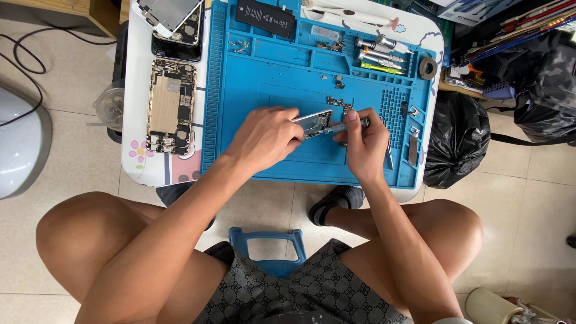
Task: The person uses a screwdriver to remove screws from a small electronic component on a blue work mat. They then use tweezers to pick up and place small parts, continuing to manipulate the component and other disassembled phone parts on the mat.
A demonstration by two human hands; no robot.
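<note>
My left hand grips a small opened phone frame, holding it tilted just above the blue repair mat. My right hand pinches a thin grey screwdriver whose tip lies against the phone frame's right end. Both hands meet over the mat's middle recess. Small metal parts lie on the mat just behind the hands.
An opened gold phone body and a stack of phone parts lie on the white table left of the mat. A black battery, screwdriver bits and a tape roll sit at the back. A black bag stands to the right.
</note>
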